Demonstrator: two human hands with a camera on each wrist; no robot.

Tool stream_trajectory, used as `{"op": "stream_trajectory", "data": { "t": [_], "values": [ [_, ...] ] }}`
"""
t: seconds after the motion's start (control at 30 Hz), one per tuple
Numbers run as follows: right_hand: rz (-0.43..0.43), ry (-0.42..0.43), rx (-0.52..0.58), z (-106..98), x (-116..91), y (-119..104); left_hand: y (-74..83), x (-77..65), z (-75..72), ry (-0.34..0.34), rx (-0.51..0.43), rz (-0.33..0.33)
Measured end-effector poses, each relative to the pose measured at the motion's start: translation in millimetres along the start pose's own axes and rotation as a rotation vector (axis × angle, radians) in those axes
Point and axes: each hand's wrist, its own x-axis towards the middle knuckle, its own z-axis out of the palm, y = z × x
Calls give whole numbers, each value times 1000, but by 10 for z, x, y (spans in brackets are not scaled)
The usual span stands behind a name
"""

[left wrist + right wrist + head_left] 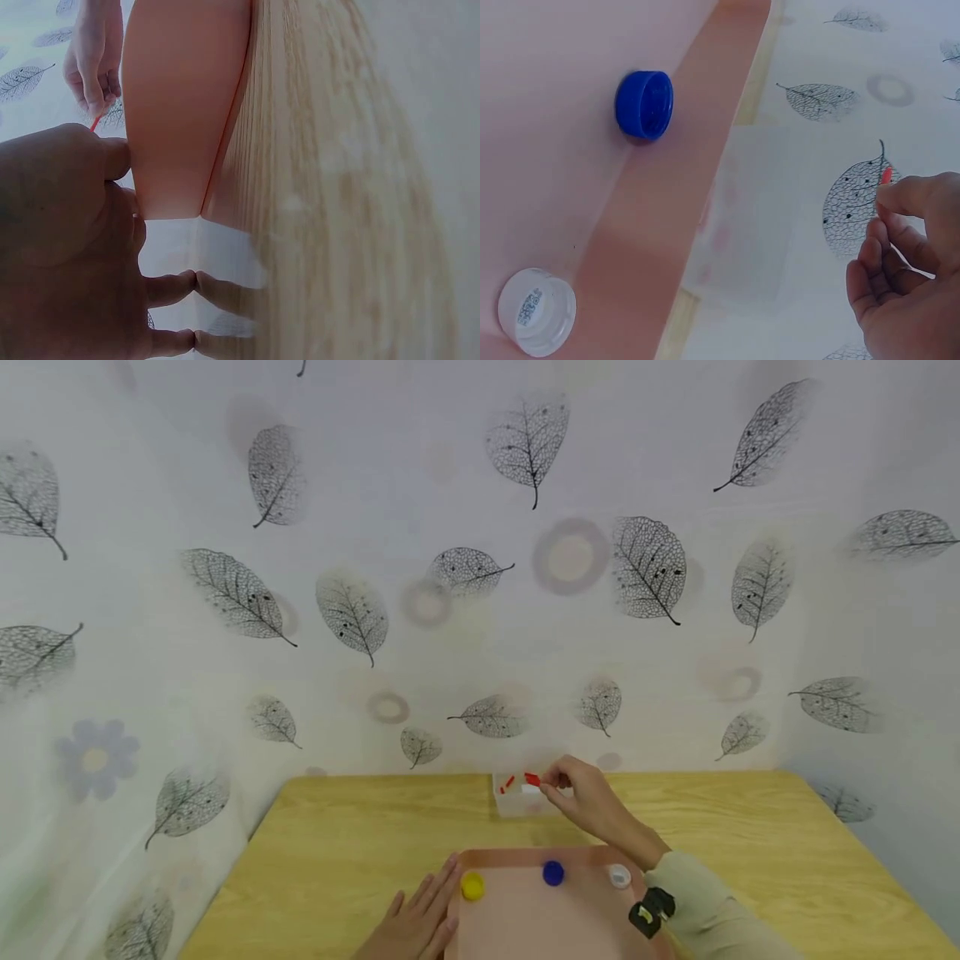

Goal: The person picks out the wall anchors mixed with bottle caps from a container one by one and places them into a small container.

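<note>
My right hand [588, 797] pinches a small red strip [532, 779] between thumb and forefinger, over a whitish translucent box [517, 804] behind the tray. Only the tip of that red strip [886, 175] shows in the right wrist view; its exact kind cannot be made out. Another thin red piece [510, 782] is seen at the box. At the left side of the pink tray [555, 927], my left hand [416, 914] lies with straight fingers; in the left wrist view its fingertips touch the table and its thumb is at the tray's wall [180, 112].
Along the tray's far side sit a yellow cap [472, 886], a blue cap [553, 872] and a white cap [619, 876]. The wooden table [337, 835] ends at a leaf-patterned curtain [480, 652].
</note>
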Motion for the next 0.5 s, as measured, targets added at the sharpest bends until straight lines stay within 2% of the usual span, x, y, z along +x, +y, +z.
{"op": "stream_trajectory", "data": {
  "t": [0.17,0.37,0.5],
  "values": [
    [41,5,-1,112,74,100,-4,1,-26,-20,-11,-15],
    [134,-27,30,240,105,216,20,3,-25,-43,-12,-49],
    [164,-22,7,315,126,297,23,11,-5,-30,-2,-35]
  ]
}}
